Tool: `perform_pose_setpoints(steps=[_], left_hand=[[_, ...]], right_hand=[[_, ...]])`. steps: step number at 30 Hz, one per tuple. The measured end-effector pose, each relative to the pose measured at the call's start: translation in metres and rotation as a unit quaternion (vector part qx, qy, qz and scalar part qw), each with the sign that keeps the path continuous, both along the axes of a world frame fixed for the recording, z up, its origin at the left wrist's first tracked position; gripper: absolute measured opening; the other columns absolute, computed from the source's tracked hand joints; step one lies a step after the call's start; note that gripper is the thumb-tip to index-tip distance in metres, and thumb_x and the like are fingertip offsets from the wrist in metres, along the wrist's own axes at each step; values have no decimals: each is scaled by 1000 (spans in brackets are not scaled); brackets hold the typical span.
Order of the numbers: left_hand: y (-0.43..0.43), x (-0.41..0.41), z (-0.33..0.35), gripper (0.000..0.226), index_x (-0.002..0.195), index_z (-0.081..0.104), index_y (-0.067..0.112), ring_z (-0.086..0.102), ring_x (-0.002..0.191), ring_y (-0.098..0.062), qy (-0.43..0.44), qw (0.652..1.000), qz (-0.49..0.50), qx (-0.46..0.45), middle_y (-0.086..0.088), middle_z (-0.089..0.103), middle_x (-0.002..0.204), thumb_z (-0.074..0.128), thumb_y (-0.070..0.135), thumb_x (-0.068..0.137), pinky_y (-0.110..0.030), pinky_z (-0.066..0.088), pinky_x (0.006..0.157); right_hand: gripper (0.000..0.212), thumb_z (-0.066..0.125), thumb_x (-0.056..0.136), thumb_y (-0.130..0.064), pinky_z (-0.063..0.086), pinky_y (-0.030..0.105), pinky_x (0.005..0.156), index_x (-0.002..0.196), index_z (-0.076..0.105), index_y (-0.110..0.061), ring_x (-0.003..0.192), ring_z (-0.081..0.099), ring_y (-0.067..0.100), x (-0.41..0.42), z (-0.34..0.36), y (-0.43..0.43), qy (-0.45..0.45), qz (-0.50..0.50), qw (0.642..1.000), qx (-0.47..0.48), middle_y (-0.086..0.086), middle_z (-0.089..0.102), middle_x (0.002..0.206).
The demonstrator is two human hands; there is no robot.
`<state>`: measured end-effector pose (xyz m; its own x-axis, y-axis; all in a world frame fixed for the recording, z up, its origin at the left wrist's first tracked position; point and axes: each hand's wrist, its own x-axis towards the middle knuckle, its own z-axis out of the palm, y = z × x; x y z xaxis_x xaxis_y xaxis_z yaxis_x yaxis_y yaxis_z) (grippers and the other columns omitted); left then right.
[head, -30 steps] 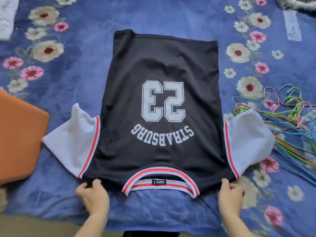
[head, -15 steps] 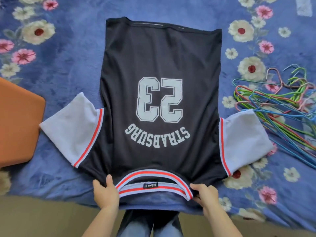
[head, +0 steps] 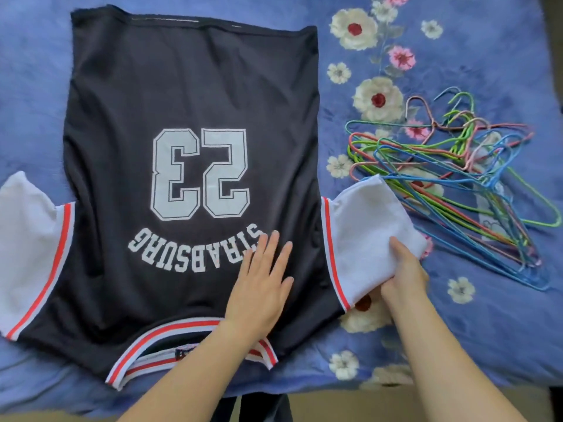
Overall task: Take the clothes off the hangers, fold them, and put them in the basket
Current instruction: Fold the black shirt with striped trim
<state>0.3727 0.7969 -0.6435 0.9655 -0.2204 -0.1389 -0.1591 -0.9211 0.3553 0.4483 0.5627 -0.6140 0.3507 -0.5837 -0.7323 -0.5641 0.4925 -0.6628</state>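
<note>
Fingers [head: 396, 248] of the right hand [head: 402, 269] pinch the white sleeve [head: 362, 236] at its outer edge; the left hand [head: 259, 284] lies flat and released on the black jersey [head: 189, 86], which is spread face down on the flowered bed [head: 457, 330], beside a heap of wire hangers [head: 457, 178]. The cloth looks thin, limp and light, perhaps slippery, so holding the sleeve by its hem seems the right place for folding it inward.

Left hand [head: 261, 281] lies flat, fingers spread; right hand [head: 403, 277] is curled, pinching.
</note>
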Motion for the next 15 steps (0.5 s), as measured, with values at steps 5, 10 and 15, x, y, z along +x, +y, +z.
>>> perform_pose_setpoints(steps=[5,10,15], left_hand=[[-51,18,-13,60,151,31,17,15,147,-29,12,998,-56,25,-14,22,160,32,44,98,-43,13,115],[-66,2,-31,68,152,25,16,11,147,-32,74,993,-71,56,-17,18,160,31,52,96,-47,12,114],[-66,9,-10,66,155,2,26,-22,147,-18,160,985,-53,-23,-4,-19,161,32,46,100,-43,-7,120]], right_hand=[[70,78,51,-9,58,44,73,119,63,-8,94,70,35,-22,-14,-62,18,-15,999,22,12,72,108],[42,66,83,-7,59,31,64,125,61,-7,99,68,28,-37,-15,-75,8,4,997,80,12,70,115],[20,65,90,-16,48,22,57,109,63,-8,72,60,13,-25,23,-34,50,10,988,-146,-2,65,89]])
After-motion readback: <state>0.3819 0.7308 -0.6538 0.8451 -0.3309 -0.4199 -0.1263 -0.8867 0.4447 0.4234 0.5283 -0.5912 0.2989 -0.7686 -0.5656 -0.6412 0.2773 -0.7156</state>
